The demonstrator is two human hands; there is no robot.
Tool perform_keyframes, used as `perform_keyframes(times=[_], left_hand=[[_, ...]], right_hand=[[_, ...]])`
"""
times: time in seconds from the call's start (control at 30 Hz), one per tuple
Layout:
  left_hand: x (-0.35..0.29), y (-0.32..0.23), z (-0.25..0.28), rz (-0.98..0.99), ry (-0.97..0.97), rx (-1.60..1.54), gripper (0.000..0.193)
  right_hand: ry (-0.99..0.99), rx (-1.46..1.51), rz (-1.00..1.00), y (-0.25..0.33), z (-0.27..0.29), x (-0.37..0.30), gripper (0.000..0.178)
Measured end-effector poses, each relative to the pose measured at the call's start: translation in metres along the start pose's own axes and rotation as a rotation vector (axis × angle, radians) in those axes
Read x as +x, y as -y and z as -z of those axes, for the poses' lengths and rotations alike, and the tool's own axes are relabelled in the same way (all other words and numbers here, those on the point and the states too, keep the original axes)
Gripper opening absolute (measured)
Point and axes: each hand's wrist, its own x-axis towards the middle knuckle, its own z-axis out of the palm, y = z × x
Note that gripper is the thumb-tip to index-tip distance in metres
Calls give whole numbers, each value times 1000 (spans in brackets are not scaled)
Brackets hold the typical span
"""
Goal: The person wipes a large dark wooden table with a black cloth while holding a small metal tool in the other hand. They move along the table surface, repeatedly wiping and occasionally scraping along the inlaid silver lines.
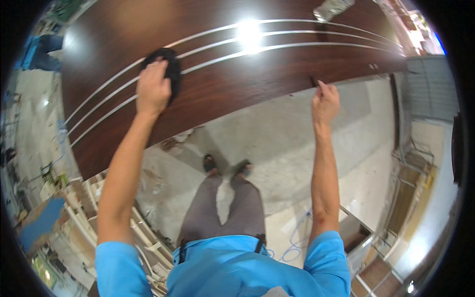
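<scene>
A glossy dark reddish-brown board [227, 79] with three pale stripes lies in front of me. Toward its left side, my left hand [152, 89] presses a bunched black cloth [173, 74] onto the surface across the stripes. The fingers rest over the cloth, hiding part of it. At the board's near edge on the right, my right hand [325, 105] is closed, its fingers pinched round a small, dark, thin piece [313, 81]. Most of that piece is hidden, so its kind cannot be made out.
A clear bottle [332, 10] lies at the far right of the board. Pale strips [148, 237] are stacked low on the left. Blue tubing [292, 250] curls on the concrete floor [277, 138]. Metal frames [381, 252] stand at the lower right.
</scene>
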Motion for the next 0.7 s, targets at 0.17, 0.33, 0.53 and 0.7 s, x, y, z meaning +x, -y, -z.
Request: perform_keyframes(times=[0.17,0.33,0.53,0.7], left_hand=[[-2,0,2,70,84,51,51],[-1,1,2,75,83,34,50],[-3,2,1,46,58,36,49],[-2,4,0,54,51,52,48]], right_hand=[[173,137,163,71,-12,-61,33],[366,571,302,175,24,-93,47],[130,145,67,77,19,-29,42],[214,395,268,191,16,-98,44]])
